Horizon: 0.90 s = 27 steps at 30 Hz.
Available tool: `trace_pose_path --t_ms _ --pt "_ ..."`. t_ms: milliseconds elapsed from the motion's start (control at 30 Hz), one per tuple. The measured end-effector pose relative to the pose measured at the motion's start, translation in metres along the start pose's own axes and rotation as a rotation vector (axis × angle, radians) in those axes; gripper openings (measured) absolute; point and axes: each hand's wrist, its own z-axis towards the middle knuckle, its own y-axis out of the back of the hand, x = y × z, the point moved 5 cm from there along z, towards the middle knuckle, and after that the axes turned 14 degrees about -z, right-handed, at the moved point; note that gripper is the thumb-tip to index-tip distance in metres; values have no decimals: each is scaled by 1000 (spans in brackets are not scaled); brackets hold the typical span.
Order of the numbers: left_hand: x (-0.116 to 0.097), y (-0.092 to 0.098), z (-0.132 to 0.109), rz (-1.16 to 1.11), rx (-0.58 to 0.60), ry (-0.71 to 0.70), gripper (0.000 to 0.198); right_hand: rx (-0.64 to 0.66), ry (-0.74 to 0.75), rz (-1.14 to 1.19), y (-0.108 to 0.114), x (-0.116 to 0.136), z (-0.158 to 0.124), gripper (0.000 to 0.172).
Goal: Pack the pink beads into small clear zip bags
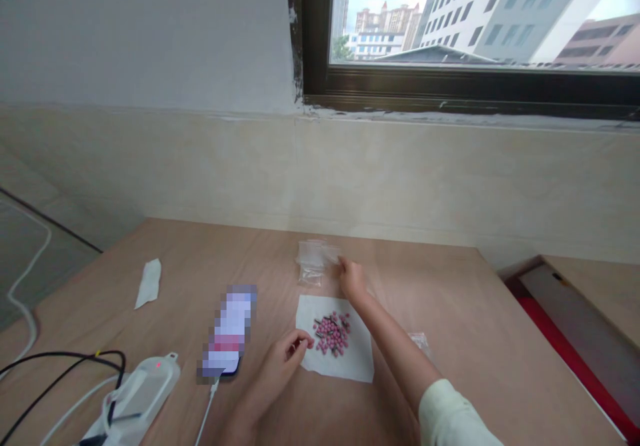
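A white sheet of paper (360,366) lies on the table, with a loose cluster of pink beads (333,333) and a few dark, thin pieces among them. My left hand (286,358) rests at the paper's left edge, beside the beads, its fingers curled in. Whether anything small is between its fingertips is hard to make out. Beyond the paper lie several clear plastic bags (311,266), overlapping one another. Reaching across the paper's right side, my right hand (353,278) pinches the edge of one clear bag at the right of the pile.
To the left, a phone (230,333) is plugged into a white cable. A power strip (145,393) with cords sits at the near left corner. A white paper scrap (149,283) lies farther left. Another small clear bag (420,343) is partly behind my right forearm. A wall backs the table.
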Motion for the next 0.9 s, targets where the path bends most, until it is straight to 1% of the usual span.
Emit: trace_pose_path --t_ms 67,133,200,300,333,400,467,500,533,600,633,733,767,800,833,900 --pt "-1 4 4 5 -7 20 21 -16 -20 59 6 -10 -6 28" --pt "-3 5 7 4 -1 30 21 -25 -40 180 12 -17 -10 23" --pt "-5 5 9 -3 8 25 22 -17 -41 301 15 -22 -12 24" --pt "-7 5 9 -15 9 6 23 -4 -25 406 22 -26 -14 24" --pt "-7 5 9 -19 5 1 23 -30 -38 443 28 -28 -16 24" --pt "-8 6 10 -36 -21 -7 23 -131 -102 562 43 -35 -26 26" --pt "-10 5 12 -89 -69 -16 25 -216 -188 710 57 -41 -45 28" --pt "-13 4 13 -124 -92 -19 28 -213 -222 789 62 -42 -57 28" --pt "-15 2 14 -172 -115 -22 33 -173 -246 866 64 -41 -70 29" --pt "-22 -7 16 -232 -88 -19 39 -35 -272 987 61 -36 -98 31" --pt "-26 -13 16 -241 -45 -14 37 29 -277 1022 58 -33 -112 32" --pt "-35 -27 11 -201 86 -27 25 172 -256 1044 48 -27 -144 34" --pt "-35 -29 7 -188 107 -21 23 194 -250 1026 45 -27 -151 35" --pt "-35 -30 3 -178 117 -6 22 186 -256 986 44 -29 -157 35" --pt "-33 -30 -1 -170 120 18 21 136 -280 918 46 -31 -162 36" --pt "-28 -30 -11 -151 117 68 21 -50 -342 714 57 -34 -171 36"
